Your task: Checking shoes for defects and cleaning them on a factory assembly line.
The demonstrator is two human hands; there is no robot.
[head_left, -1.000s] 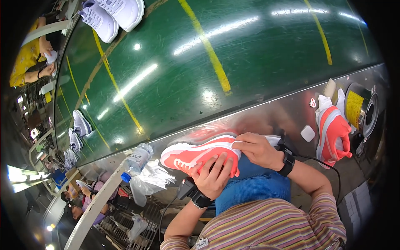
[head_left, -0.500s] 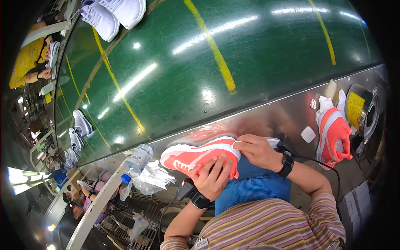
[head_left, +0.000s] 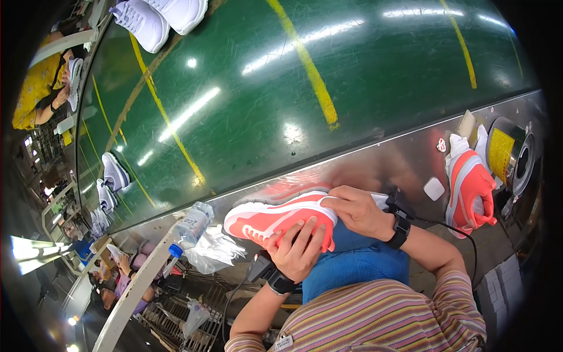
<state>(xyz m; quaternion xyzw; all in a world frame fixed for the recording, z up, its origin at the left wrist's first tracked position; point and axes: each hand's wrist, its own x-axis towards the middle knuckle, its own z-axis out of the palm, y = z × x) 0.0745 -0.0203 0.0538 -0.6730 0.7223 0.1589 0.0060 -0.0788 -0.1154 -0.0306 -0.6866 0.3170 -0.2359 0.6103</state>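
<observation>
Here's a coral-orange running shoe point(head_left: 275, 216) with a smooth synthetic upper and a thick white sole band, held low in the middle of the view just above the person's lap, at the near edge of a brushed steel ledge point(head_left: 375, 161) that reflects the shoe as a pink blur. The left hand point(head_left: 299, 249) cups it from below, fingers curled up over the side wall, fingertips spread and pressing into the coral material, so the hand is half closed around the shoe's body. The right hand point(head_left: 358, 211) comes in from the heel end, fingers bent and pinched onto the shoe's rear rim, gripping it. Both wrists carry black wristbands, with a thin black cable trailing off the right one. The shoe lies on its side with its long axis running left to right, rounded toe to the person's left and heel toward the right hand. Beyond the ledge stretches a glossy dark green conveyor belt point(head_left: 363, 76) crossed by yellow stripes, catching hard white glare. A second coral shoe point(head_left: 469, 190) lies on the steel to the right, well apart, beside a small white pad point(head_left: 434, 189) and a round metal machine housing point(head_left: 516, 155). To the left, a clear ribbed plastic bottle with a blue cap point(head_left: 187, 230) rests near crumpled clear plastic wrap point(head_left: 217, 252). White sneakers point(head_left: 161, 17) sit at the belt's far end, grey ones point(head_left: 112, 173) along its left edge.
</observation>
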